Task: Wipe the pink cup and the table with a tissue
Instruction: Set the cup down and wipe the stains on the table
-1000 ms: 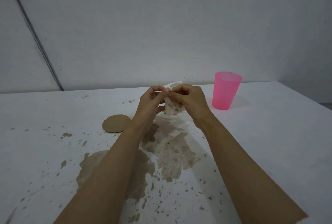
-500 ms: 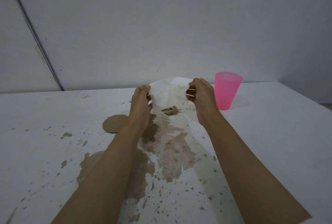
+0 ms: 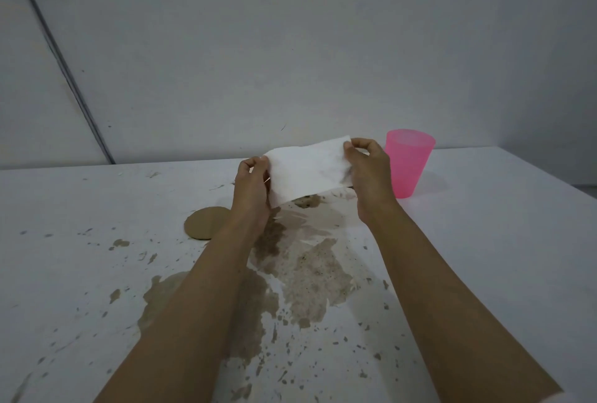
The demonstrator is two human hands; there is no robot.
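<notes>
A white tissue [image 3: 307, 173] with a faint brown smudge on its right side is stretched flat in the air above the white table [image 3: 484, 241]. My left hand [image 3: 252, 186] pinches its left edge and my right hand [image 3: 368, 173] pinches its right edge. The pink cup [image 3: 407, 166] stands upright on the table just right of my right hand, not touched. A large brown spill [image 3: 307, 273] with many splatters covers the table under and in front of my hands.
A round brown cardboard disc [image 3: 206, 223] lies flat on the table left of my left wrist. A grey wall rises right behind the table. The table's right edge runs past the cup.
The tissue was a crumpled wad between both hands; they pulled apart and it now hangs spread out as a flat sheet, wider than half a second ago.
</notes>
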